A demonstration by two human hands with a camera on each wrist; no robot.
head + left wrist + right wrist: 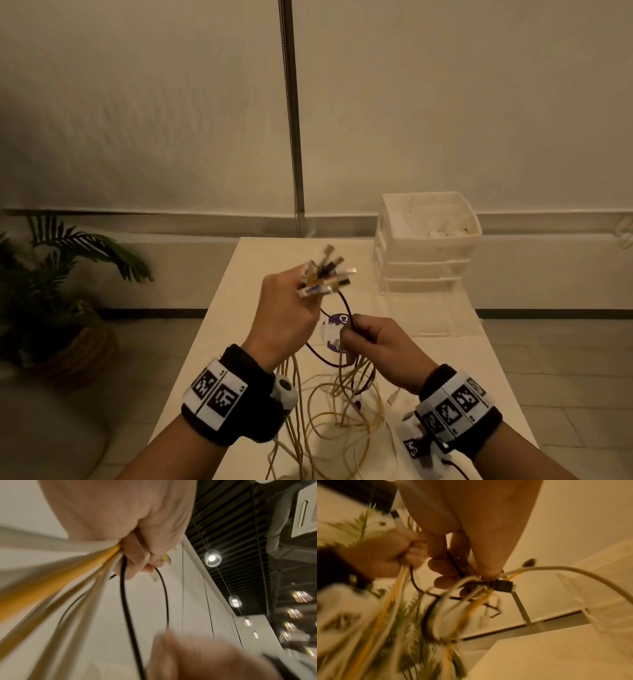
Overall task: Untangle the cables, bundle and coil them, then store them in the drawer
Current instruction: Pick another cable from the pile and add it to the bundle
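My left hand (291, 311) is raised over the table and grips a bunch of cables just below their plugs (325, 277), which fan out above its fingers. The yellow and white cables (335, 411) hang down from that fist to a loose tangle on the table. My right hand (370, 342) is just right of it and lower, pinching a black cable (344, 305) that loops up to the left hand. In the right wrist view the right fingers (443, 566) hold the black cable together with a black plug (503, 586). The left wrist view shows the left fist (137, 555) closed round the yellow cable (68, 578).
A white plastic drawer unit (426, 246) stands at the table's far right, its top tray holding white items and its lowest drawer (442, 318) pulled out. A round purple and white item (334, 330) lies behind the hands. A potted plant (58, 274) stands on the floor left of the table (212, 342).
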